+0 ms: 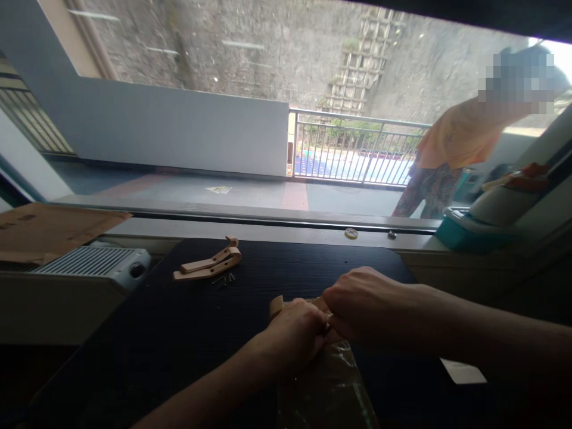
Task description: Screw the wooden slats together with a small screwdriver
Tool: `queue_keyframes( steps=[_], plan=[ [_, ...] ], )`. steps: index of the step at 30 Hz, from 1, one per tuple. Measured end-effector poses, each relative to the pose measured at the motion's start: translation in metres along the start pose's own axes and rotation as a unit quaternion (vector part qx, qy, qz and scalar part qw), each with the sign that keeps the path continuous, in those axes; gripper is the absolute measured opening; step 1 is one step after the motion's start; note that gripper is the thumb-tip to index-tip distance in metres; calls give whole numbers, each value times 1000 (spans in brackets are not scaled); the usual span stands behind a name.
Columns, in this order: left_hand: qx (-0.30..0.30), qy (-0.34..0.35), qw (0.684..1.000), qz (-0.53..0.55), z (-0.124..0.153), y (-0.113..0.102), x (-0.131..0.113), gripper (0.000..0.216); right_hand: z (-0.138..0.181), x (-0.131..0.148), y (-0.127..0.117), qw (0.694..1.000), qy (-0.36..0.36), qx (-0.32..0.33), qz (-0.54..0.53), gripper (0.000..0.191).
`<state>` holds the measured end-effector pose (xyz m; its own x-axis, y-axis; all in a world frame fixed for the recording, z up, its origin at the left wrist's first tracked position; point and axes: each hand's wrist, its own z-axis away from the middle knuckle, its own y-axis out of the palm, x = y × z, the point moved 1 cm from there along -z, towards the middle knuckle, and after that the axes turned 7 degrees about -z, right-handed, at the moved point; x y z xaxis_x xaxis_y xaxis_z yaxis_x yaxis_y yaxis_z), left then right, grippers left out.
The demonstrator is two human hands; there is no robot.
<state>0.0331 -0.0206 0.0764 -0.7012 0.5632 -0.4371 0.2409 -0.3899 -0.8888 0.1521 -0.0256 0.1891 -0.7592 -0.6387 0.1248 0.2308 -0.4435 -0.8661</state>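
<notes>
My left hand (297, 333) is closed around a curved wooden hook (276, 305), whose rounded end sticks out past my knuckles. Close against it, my right hand (355, 304) is closed too, its fingers pinching the top of a clear plastic bag (328, 387). The bag hangs down toward me over the dark table (214, 333). My fingers hide how much of the hook is inside the bag. Farther left on the tabletop lie two more wooden hooks (208, 265) with dark screw holes, side by side. Several small screws (226, 279) are scattered just in front of them.
A white card (463, 370) lies right of my forearm. On the sill sit a yellow-rimmed roll (351, 233), a small metal object (392, 235) and a teal container (469, 232). Cardboard (58, 229) rests on a heater (98, 262) at left. Outside the window, a person (460, 137) bends over.
</notes>
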Motion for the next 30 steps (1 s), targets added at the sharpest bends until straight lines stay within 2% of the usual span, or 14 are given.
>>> queue_keyframes(
  steps=[2,9,14,17,19,23,26,30],
  plan=[
    [-18,12,1000,-15,0,0,0,15,1,-1,-2,1000,12,-6,22,14],
    [-43,27,998,-27,0,1,-1,21,3,-6,-3,998,-69,1,-7,16],
    [-16,7,1000,-17,-2,4,2,15,0,-12,7,999,-28,-37,-16,16],
    [-28,2,1000,-14,-3,8,5,13,-2,-18,8,997,-3,-79,-15,20],
    [-37,3,999,-19,-4,11,7,14,-1,-21,5,996,-18,-87,-19,17],
    [-55,15,998,-31,-4,15,9,17,3,-19,-1,997,-70,-24,11,17],
    [-63,10,997,-40,-4,13,7,20,4,-13,0,996,-89,-16,18,18],
    [-48,19,998,-31,-3,6,2,18,2,-8,6,998,-59,-11,25,18]
  ],
)
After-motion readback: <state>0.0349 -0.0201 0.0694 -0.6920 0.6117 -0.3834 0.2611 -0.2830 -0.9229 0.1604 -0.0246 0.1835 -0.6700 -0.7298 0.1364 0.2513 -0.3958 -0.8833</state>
